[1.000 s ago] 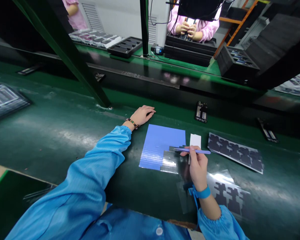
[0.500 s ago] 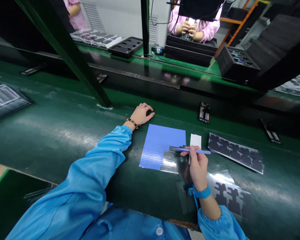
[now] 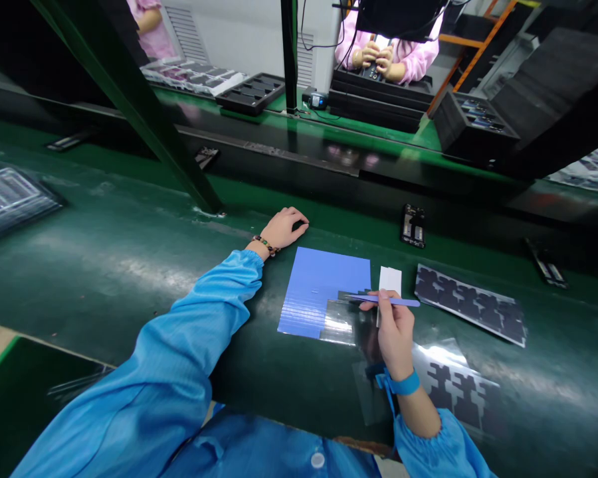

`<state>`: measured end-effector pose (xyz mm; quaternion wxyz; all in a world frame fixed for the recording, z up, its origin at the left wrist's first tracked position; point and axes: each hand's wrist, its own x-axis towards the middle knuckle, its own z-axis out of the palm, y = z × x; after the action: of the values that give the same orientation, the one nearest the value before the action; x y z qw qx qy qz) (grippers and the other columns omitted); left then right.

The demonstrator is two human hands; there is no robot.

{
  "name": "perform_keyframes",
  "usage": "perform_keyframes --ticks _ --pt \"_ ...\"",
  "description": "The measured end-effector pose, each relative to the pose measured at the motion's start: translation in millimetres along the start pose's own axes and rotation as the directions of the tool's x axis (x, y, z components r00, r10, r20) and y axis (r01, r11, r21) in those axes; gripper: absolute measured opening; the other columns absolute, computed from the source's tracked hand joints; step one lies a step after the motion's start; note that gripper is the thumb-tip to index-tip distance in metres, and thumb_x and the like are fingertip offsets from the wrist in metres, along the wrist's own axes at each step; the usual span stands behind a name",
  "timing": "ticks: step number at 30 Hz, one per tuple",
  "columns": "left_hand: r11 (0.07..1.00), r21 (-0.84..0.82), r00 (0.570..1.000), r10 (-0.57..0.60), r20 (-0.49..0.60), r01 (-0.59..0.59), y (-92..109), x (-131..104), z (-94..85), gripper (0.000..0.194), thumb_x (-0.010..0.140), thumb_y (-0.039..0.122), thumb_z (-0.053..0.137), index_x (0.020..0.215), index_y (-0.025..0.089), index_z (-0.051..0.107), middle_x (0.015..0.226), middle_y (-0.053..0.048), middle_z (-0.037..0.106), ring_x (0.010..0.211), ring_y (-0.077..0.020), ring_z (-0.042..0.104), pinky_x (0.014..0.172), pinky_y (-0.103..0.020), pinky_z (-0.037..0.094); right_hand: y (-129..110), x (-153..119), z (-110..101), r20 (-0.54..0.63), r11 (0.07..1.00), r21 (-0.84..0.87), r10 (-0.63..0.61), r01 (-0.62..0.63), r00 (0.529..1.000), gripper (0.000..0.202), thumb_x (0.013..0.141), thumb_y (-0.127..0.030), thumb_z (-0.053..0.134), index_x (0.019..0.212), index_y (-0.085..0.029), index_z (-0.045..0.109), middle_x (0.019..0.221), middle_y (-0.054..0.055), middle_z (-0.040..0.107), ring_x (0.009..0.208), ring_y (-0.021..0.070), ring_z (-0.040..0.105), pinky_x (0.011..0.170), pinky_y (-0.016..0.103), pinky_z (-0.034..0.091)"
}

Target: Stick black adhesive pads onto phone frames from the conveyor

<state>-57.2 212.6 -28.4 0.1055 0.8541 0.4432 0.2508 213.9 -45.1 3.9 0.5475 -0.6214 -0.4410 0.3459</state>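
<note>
My right hand (image 3: 396, 332) is closed around purple tweezers (image 3: 401, 302), whose tips point left over a blue sheet (image 3: 323, 272). Beneath the tweezers lies a clear film (image 3: 337, 323) that overlaps the sheet's lower right corner. A small white card (image 3: 390, 279) sits just beyond the fingers. My left hand (image 3: 283, 229) rests past the sheet's upper left corner, thumb apart from the loosely curved fingers, holding nothing. To the right of my right hand are a sheet of black die-cut stickers (image 3: 468, 302) and a clear sheet with similar black pieces (image 3: 456, 388).
Phone frames (image 3: 412, 226) lie on the green strip beyond the bench (image 3: 144, 285). A slanted green post (image 3: 144, 126) stands left of my left hand. A plastic tray (image 3: 14, 196) is at far left. Across the line, a person in pink (image 3: 413, 63) handles a device.
The phone frames on the far strip have shifted slightly to the right. My left hand has barely moved, and my right hand with the tweezers stays in place.
</note>
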Motion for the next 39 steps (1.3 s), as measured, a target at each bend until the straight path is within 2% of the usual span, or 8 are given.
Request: perform_keyframes --ticks 9,19,30,33,36,39 --pt "0.998 -0.045 0.999 0.053 0.011 -0.053 -1.7 1.4 2.0 0.03 0.104 0.038 0.052 0.11 0.021 0.075 0.115 -0.008 0.073 0.109 -0.0257 0.065 0.106 -0.044 0.051 2.9 0.3 -0.2 -0.004 1.0 -0.011 -0.001 0.001 1.0 0.039 0.104 -0.055 0.057 0.093 -0.023 0.075 0.078 0.003 0.075 0.094 0.0249 0.071 0.104 0.043 0.046" --pt "0.995 -0.073 0.998 0.068 0.012 -0.067 -0.5 0.7 2.0 0.03 0.104 0.037 0.051 0.108 0.02 0.075 0.115 -0.008 0.073 0.107 -0.0251 0.066 0.104 -0.042 0.05 4.5 0.8 -0.6 -0.004 1.0 0.005 -0.007 0.007 1.0 0.042 0.103 -0.056 0.058 0.084 -0.023 0.074 0.079 0.003 0.075 0.098 0.0255 0.07 0.107 0.044 0.044" --pt "0.996 -0.076 0.998 0.047 0.033 -0.045 2.2 1.1 -0.3 0.031 0.105 0.038 0.05 0.107 0.021 0.076 0.116 -0.008 0.074 0.108 -0.0242 0.066 0.105 -0.041 0.049 5.7 0.9 -1.2 -0.004 1.0 0.011 0.0 0.0 1.0 0.039 0.103 -0.057 0.058 0.092 -0.023 0.075 0.078 0.003 0.074 0.098 0.0264 0.071 0.105 0.046 0.045" --pt "0.998 -0.052 0.999 0.019 0.044 -0.017 6.0 -0.6 -1.3 0.031 0.105 0.039 0.051 0.108 0.022 0.076 0.117 -0.008 0.074 0.109 -0.0244 0.065 0.105 -0.04 0.049 5.8 1.2 -1.0 0.003 1.0 0.005 0.005 -0.005 1.0 0.039 0.103 -0.057 0.058 0.093 -0.023 0.075 0.078 0.004 0.074 0.098 0.0267 0.071 0.106 0.046 0.045" --pt "0.998 0.01 0.997 -0.068 0.028 0.067 5.3 0.0 -2.8 0.029 0.103 0.042 0.055 0.109 0.023 0.077 0.12 -0.008 0.073 0.114 -0.027 0.063 0.105 -0.043 0.047 5.2 1.5 -1.3 -0.002 1.0 -0.008 -0.004 0.004 1.0 0.04 0.103 -0.057 0.058 0.09 -0.023 0.075 0.079 0.004 0.074 0.099 0.0263 0.07 0.106 0.045 0.045" --pt "0.973 0.089 0.977 -0.214 -0.026 0.215 -10.8 7.8 -9.3 0.031 0.099 0.045 0.06 0.116 0.024 0.075 0.128 -0.01 0.069 0.123 -0.0314 0.058 0.108 -0.046 0.044 4.5 1.9 -2.5 -0.009 0.998 -0.045 -0.032 0.031 0.999 0.044 0.103 -0.057 0.057 0.08 -0.023 0.074 0.084 0.005 0.075 0.102 0.0258 0.069 0.106 0.042 0.044"
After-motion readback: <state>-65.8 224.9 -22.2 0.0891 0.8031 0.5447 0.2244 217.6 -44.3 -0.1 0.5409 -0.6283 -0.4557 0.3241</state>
